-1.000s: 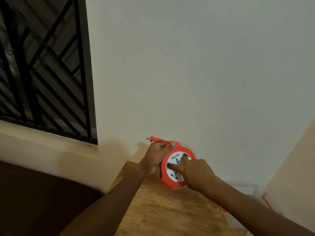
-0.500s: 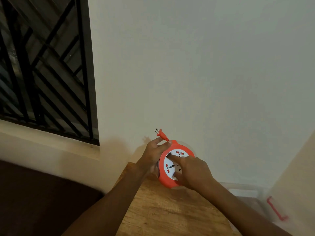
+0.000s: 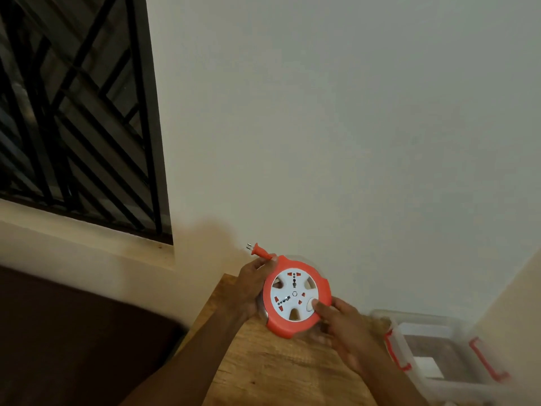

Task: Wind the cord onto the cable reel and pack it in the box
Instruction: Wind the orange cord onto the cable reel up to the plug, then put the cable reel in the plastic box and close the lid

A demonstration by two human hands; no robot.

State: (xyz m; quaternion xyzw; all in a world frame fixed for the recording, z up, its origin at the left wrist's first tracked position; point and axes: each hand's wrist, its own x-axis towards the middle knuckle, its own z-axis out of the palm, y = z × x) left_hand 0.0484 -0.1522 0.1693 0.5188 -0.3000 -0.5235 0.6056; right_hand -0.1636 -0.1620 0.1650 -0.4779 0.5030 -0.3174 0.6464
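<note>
My left hand [image 3: 251, 285] covered the left rim of the cable reel [image 3: 295, 297], so the wound cord there could not be seen, and my palm hid where the plug [image 3: 259, 251] joined it. The plug's pins were too small to count. My right hand [image 3: 344, 332] was smeared by motion, its lower fingers hard to tell apart, and it hid the reel's lower right edge. The clear box [image 3: 439, 329] was blurred and cut off by the bottom edge; what lay inside I could not tell. Both my forearms ran out of the frame.
</note>
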